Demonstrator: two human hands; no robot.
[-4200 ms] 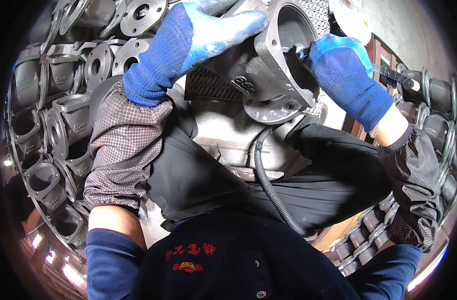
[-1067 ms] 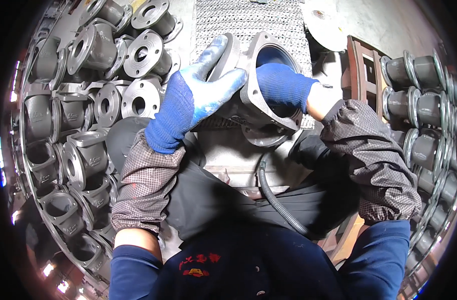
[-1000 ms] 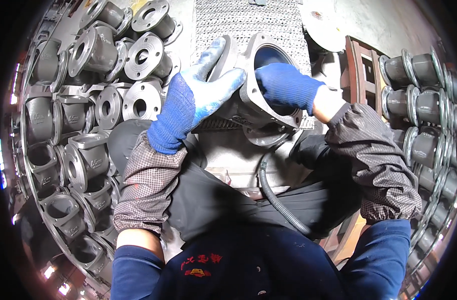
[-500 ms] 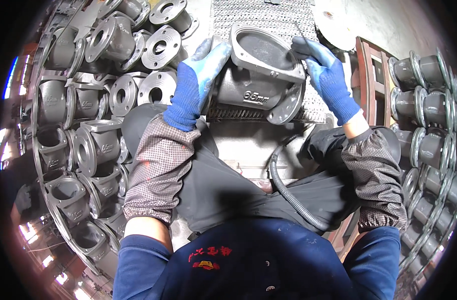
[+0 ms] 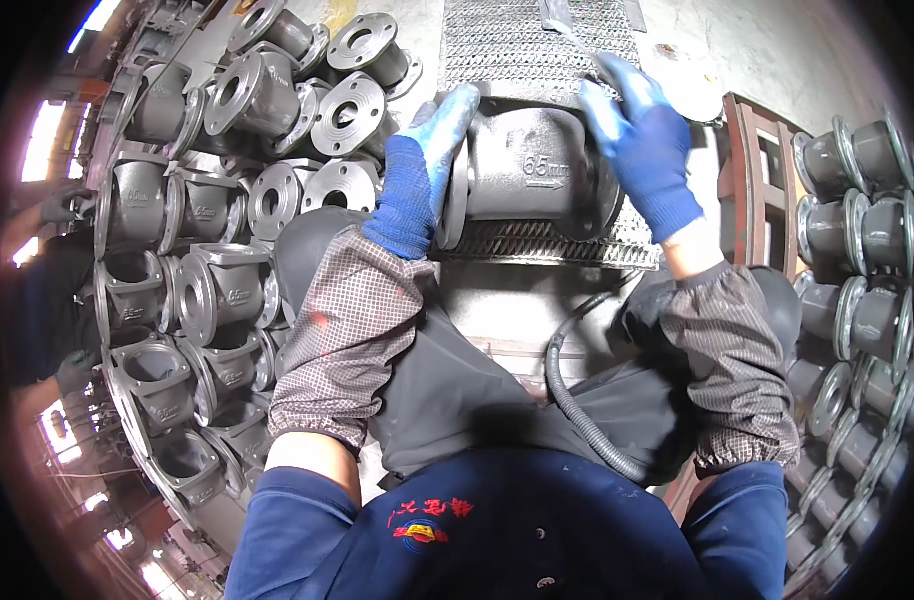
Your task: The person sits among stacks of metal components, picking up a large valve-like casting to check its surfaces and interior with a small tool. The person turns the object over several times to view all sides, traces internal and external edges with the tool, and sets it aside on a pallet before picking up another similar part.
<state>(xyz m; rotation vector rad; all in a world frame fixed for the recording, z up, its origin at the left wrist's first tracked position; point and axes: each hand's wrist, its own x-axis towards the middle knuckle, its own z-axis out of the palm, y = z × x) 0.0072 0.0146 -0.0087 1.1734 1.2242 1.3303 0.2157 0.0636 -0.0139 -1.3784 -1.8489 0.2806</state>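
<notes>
A grey flanged cast-iron valve body [image 5: 527, 165] lies on its side in front of me, with raised lettering and an arrow facing me. It rests on a metal mesh-like work surface [image 5: 522, 45]. My left hand [image 5: 424, 165], in a blue glove, is closed on its left flange, fingers toward the far side. My right hand [image 5: 645, 140], also gloved in blue, grips the right flange from above, its fingers bent over the far edge. Just beyond the right fingertips is a thin pale strip [image 5: 569, 28]; whether the hand touches it is unclear.
Many similar grey castings [image 5: 352, 115] are stacked at my left, and more flanged castings [image 5: 874, 235] at my right. A reddish-brown frame [image 5: 762, 180] stands right of the work surface. A ribbed hose [image 5: 577, 405] crosses my lap. A co-worker's dark-gloved hand [image 5: 69, 205] shows at far left.
The valve body has turned in my hands: its large top opening has rolled away out of sight, and its lettered side now faces up. The view has shifted slightly, revealing a co-worker at left.
</notes>
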